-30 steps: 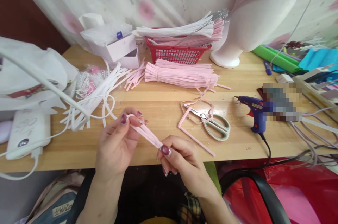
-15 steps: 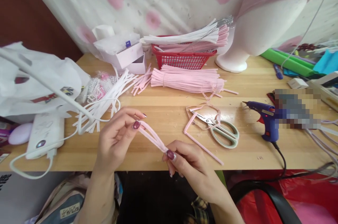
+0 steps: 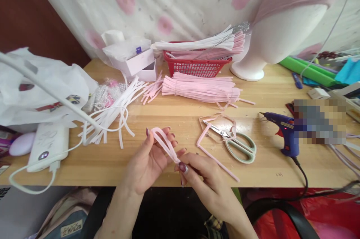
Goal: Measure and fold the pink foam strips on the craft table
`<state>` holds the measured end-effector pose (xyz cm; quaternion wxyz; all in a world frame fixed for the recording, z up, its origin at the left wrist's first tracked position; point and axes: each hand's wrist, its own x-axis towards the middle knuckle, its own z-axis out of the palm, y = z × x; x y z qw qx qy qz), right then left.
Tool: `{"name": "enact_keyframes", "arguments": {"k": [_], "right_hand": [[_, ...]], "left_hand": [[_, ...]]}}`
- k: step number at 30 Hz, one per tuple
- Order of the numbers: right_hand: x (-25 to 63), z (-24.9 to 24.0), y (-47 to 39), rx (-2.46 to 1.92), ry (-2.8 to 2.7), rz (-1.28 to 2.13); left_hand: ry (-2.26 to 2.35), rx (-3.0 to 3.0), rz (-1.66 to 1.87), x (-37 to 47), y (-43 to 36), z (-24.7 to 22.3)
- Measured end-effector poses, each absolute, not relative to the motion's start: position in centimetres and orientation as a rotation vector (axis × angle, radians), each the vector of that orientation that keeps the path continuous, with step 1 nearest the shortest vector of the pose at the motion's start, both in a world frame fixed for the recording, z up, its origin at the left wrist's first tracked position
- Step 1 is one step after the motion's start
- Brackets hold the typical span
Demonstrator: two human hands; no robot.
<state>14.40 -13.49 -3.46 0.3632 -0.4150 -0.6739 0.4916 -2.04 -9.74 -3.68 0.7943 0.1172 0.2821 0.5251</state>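
1. The right hand (image 3: 201,175) was closed in a pinch, thumb against fingers, on the gathered base of a pink chenille-stem loop (image 3: 171,152).
2. The left hand (image 3: 147,164) was open, palm up with its fingers spread behind the loop; the rounded top lay close by the thumb tip, and whether they touched could not be told.
3. The loop, a single piece, was held up to the left of the scissors (image 3: 240,143).
4. There was one pair of scissors, with pale green handles; a tangle of thin pink ribbon (image 3: 233,121) lay over its blades, and one bent pink stem (image 3: 218,162) ran just left of it.
5. One blue hot-glue gun (image 3: 289,137) stood right of the scissors.
6. Behind the scissors and leftward lay one tied bundle of pink chenille stems (image 3: 197,87), too dense to count; beyond that was one red basket (image 3: 197,68) bearing white and pink stems.
7. Far left of the scissors were loose white strips (image 3: 109,126) and one white power bank (image 3: 53,143).
8. One white foam mannequin head (image 3: 292,32) rose behind the scissors, to the right.
9. The scissors rested on a light wood-grain table (image 3: 168,111); a pale curtain with pink flowers (image 3: 180,2) hung behind everything.
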Motion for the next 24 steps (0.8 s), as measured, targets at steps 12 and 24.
{"name": "enact_keyframes", "arguments": {"k": [12,24], "right_hand": [[14.2,-2.8,-13.7,-1.074,-1.809,1.150],[14.1,-3.1,-14.2,-1.074,-1.881,1.071]], "left_hand": [[0.568,0.144,1.309,-0.8,-10.2,-3.2],[0.611,0.176,1.450,-0.4,-10.9,-3.0]]}}
